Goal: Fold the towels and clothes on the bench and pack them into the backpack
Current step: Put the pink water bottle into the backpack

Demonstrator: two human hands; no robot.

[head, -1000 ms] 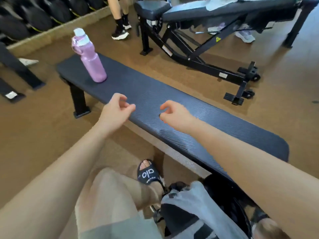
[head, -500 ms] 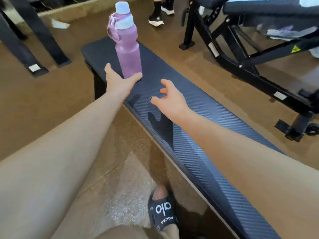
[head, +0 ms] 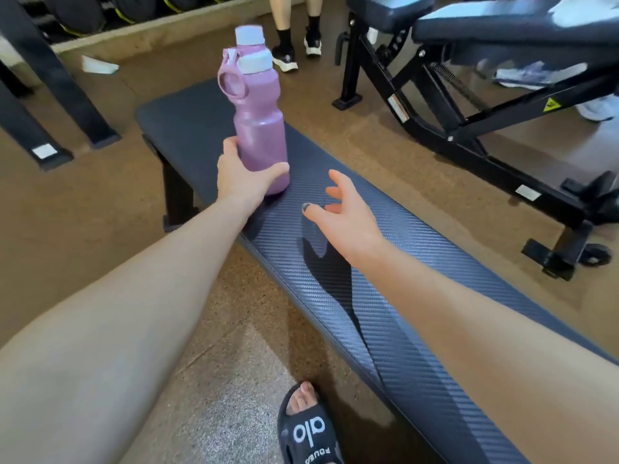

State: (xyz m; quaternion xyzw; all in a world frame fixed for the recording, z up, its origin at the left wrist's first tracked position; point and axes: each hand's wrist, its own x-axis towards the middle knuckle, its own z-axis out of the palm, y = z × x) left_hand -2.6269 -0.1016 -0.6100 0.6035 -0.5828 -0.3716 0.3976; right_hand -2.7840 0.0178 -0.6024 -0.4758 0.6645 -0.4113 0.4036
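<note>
zero towels left on the bench [head: 385,296], left hand [head: 239,177] grasping the bottle [head: 258,128] near its far end, right hand [head: 345,216] released, so packing looks nearly done.

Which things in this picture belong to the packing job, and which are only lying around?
Job:
- flat bench
- left hand, gripping the purple bottle
- right hand, open over the bench

Lying about:
- incline bench
- paper scrap on the floor
- black slipper

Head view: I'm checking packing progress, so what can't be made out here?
- Backpack and towels: out of frame, so progress is unknowable.
- Left hand grip: fingers hidden behind the purple water bottle.
- Flat bench: near end cut off by the frame edge.
- Pale cloth on the adjustable bench: blurred.
</note>
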